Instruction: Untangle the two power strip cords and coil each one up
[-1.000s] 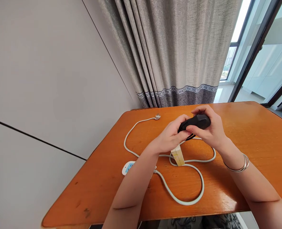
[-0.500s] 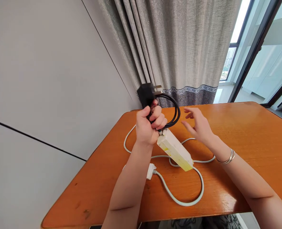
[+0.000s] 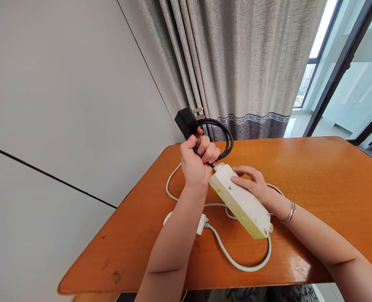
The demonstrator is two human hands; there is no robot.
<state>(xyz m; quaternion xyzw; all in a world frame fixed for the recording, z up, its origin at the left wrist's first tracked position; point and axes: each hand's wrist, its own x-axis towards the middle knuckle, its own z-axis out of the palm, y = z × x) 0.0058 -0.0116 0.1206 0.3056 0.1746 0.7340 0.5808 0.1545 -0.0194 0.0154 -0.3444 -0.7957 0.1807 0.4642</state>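
Note:
My left hand is closed round a coiled black power cord. Its black plug sticks up above the fist with metal prongs pointing right. The cord runs down into the end of a white power adapter box, which has yellowed sides and slants over the table. On the box's right edge is my right hand, its thumb across the white face and its other fingers along the far edge, partly hidden. A pale cable leaves the box's lower end and loops to a white connector, partly covered by my left forearm.
Everything is over an orange-brown wooden table. A pale wall panel borders it on the left, and a grey curtain hangs behind. At the right stands a dark-framed glass door. More pale cable lies beyond my left forearm.
My right hand has come down and left onto the adapter box, from apart in the air. The box has turned to show its broad white face. My left hand still grips the cord.

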